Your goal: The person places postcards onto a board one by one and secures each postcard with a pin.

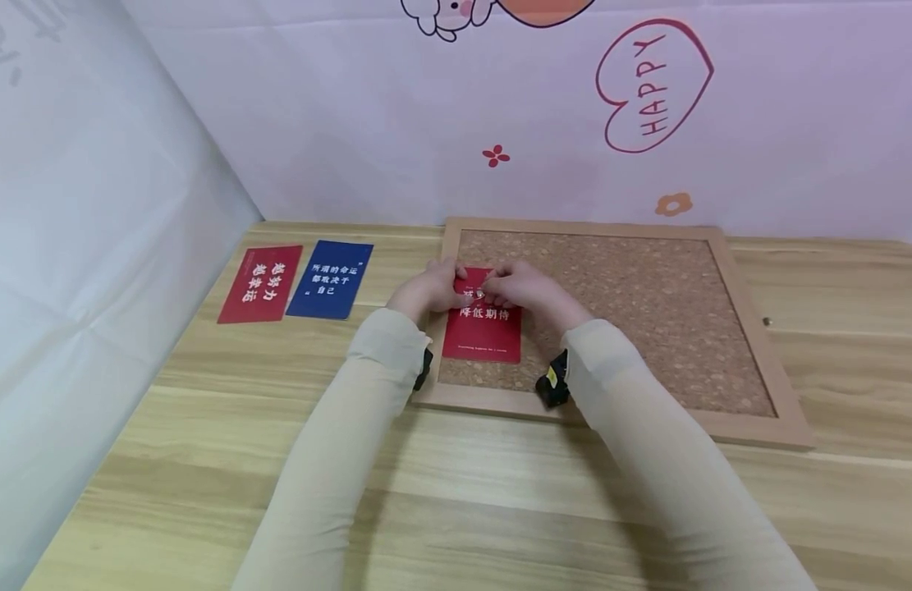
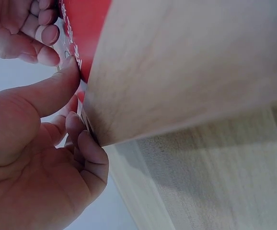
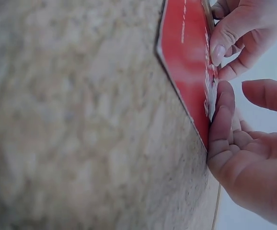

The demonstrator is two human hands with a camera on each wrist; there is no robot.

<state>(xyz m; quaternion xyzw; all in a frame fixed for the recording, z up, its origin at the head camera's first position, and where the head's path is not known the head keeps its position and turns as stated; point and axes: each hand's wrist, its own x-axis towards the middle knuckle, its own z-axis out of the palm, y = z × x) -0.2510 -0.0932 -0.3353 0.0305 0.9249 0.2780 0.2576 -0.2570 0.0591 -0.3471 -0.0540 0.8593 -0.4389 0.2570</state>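
A red card with white characters lies on the left part of a wood-framed cork board. Both hands meet at the card's upper half. My left hand is at its left edge, the thumb pressing near the characters and the other fingers by the board's frame. From the right, my right hand touches the card with its fingertips, while its thumb stands apart in the right wrist view. Between the fingertips sits a small clear, shiny piece; its kind cannot be made out.
Left of the board, a blue card and another red card lie side by side on the wooden table. A small metallic thing lies just right of the frame. A white printed cloth hangs behind.
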